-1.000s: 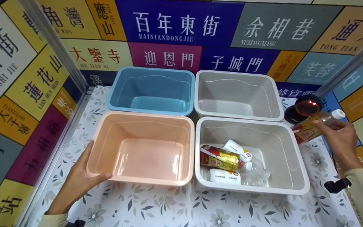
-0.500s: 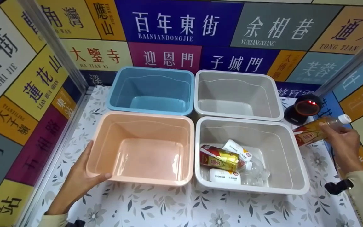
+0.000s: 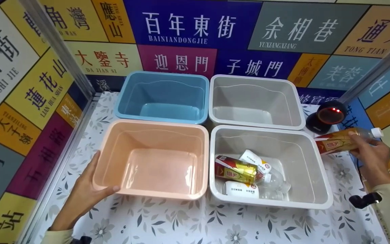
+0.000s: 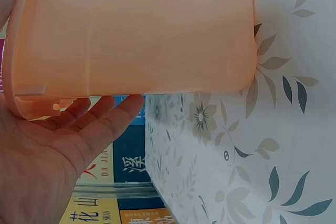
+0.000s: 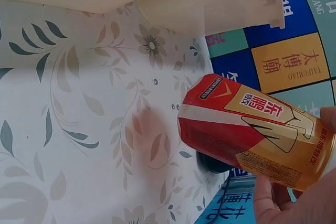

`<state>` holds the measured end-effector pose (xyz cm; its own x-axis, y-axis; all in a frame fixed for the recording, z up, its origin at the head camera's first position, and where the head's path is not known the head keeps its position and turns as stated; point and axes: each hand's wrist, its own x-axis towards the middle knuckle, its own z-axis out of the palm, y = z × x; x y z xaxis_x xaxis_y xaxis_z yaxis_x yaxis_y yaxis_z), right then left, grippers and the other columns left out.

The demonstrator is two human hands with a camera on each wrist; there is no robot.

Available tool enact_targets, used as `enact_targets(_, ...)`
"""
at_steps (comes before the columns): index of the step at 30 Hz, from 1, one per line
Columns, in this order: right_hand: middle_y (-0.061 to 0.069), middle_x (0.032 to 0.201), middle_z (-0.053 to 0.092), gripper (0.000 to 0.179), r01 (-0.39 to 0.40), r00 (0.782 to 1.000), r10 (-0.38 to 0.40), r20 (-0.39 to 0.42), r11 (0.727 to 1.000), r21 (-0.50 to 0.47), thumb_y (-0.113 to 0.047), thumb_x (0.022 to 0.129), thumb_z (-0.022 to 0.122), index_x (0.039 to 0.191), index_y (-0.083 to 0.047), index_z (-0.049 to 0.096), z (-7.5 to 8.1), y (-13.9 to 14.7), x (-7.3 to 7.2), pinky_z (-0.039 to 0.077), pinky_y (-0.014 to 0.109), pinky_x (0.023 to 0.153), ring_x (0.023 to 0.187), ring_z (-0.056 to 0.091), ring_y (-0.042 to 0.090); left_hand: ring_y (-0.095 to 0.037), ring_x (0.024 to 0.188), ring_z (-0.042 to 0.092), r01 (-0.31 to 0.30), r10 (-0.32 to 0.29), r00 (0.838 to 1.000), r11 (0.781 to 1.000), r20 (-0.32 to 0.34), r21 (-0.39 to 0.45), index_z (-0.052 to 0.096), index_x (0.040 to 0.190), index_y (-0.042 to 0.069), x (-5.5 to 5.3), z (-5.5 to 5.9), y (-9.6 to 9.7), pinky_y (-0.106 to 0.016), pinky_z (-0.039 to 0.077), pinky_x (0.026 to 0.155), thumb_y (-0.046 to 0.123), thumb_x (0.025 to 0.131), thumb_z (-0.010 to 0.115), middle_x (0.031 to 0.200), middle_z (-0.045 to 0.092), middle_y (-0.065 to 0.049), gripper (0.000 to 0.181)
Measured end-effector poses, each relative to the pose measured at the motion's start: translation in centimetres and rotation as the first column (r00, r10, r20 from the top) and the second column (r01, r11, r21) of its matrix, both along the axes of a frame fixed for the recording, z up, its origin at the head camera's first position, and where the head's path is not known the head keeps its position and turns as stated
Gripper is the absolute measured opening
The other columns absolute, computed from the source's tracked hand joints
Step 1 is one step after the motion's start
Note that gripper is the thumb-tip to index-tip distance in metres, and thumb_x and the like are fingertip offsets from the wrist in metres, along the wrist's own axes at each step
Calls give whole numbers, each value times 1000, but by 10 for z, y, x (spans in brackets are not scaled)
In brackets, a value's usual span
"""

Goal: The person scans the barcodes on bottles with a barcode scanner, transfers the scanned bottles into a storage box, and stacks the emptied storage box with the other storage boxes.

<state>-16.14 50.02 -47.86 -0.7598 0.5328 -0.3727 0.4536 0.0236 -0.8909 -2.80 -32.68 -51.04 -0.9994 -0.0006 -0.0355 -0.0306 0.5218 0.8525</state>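
Observation:
My right hand (image 3: 373, 154) grips a drink bottle (image 3: 339, 141) with a red-and-gold label and white cap, right of the bins. The bottle lies nearly level in the head view, base toward the near grey bin (image 3: 323, 200); the right wrist view shows its label (image 5: 262, 124) closely. In front of a black scanner (image 3: 330, 117) with red lights, it hangs over the table. My left hand (image 3: 86, 189) holds the near left corner of a peach bin (image 3: 154, 194), thumb at the front rim and fingers along the outer side wall (image 4: 157, 35).
The near grey bin holds a similar red-and-gold bottle (image 3: 235, 169), white-labelled bottles (image 3: 242, 189) and clear plastic ones. Behind stand a blue bin (image 3: 163, 75) and another grey bin (image 3: 256, 79). Printed panels (image 3: 195, 23) enclose the flowered table (image 3: 181, 223).
My right hand has shifted right and slightly down with the bottle, which has turned closer to level. More of the scanner shows behind it. The left hand and the bins stay in place.

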Motion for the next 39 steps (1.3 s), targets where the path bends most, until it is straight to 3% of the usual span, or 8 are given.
enact_targets(3, 10, 155, 52, 75, 25, 1000, -25, 10, 999, 47, -59, 90, 87, 151, -29, 55, -3, -3, -1, 37, 28, 123, 136, 54, 16, -42, 137, 57, -5, 5, 1000, 1000, 3, -8, 6, 179, 31, 0, 0, 0, -53, 48, 111, 23, 85, 97, 177, 30, -24, 131)
enact_targets(5, 10, 165, 45, 84, 45, 999, -45, 1, 998, 51, -59, 91, 87, 159, -26, 51, -5, -5, -2, 39, 27, 120, 142, 51, 18, -41, 135, 58, -7, 7, 1000, 1000, 5, -9, 7, 179, 31, 0, 0, 0, -38, 48, 109, 23, 85, 98, 177, 31, -23, 131)
enact_targets(9, 0, 141, 57, 89, 85, 995, -84, -48, 996, 2, -54, 92, 88, 166, -25, 45, -7, -4, -3, 56, 17, 94, 139, 52, 19, -39, 136, 58, -7, 7, 1000, 1000, 10, -8, 7, 179, 33, 0, -1, -1, -22, 45, 103, 23, 85, 97, 177, 32, -22, 130)
enact_targets(13, -12, 119, 55, 95, 101, 993, -104, -57, 994, -49, -54, 91, 88, 168, -26, 40, -7, -1, -1, 55, 10, 66, 130, 54, 16, -39, 139, 56, -6, 7, 1000, 1000, 17, -14, 6, 179, 34, 0, 0, -1, -41, 47, 110, 23, 86, 97, 178, 29, -21, 130)
enact_targets(16, -12, 118, 56, 101, 118, 991, -123, -49, 989, -89, -55, 90, 89, 171, -25, 36, -6, 1, 0, 56, 12, 66, 125, 57, 13, -41, 140, 54, -4, 4, 1000, 1000, 15, -3, 6, 179, 33, 0, 0, -1, -59, 45, 113, 22, 86, 97, 179, 27, -21, 131)
enact_targets(19, -12, 118, 56, 105, 136, 989, -142, -44, 985, -108, -54, 91, 89, 174, -23, 31, -6, 2, 1, 57, 12, 67, 123, 58, 12, -42, 140, 54, -2, 2, 1000, 1000, 13, 6, 5, 179, 32, -1, 0, 0, -66, 43, 114, 22, 85, 97, 179, 27, -22, 131)
enact_targets(33, -9, 121, 54, 107, 189, 979, -201, -40, 963, -194, -48, 94, 88, 176, -22, 23, -4, 5, 0, 60, 16, 70, 102, 62, 5, -46, 145, 48, 1, -1, 999, 1000, 32, 4, 4, 179, 32, -2, 1, -1, -71, 39, 115, 22, 86, 96, 180, 22, -23, 131)
enact_targets(39, -9, 123, 52, 113, 192, 979, -202, -19, 955, -225, -51, 92, 89, 177, -25, 20, -4, 9, 0, 61, 18, 72, 110, 61, 7, -47, 143, 50, -3, 3, 999, 1000, 35, -7, 3, 179, 32, -2, 2, -1, -70, 40, 114, 23, 86, 96, 180, 23, -24, 131)
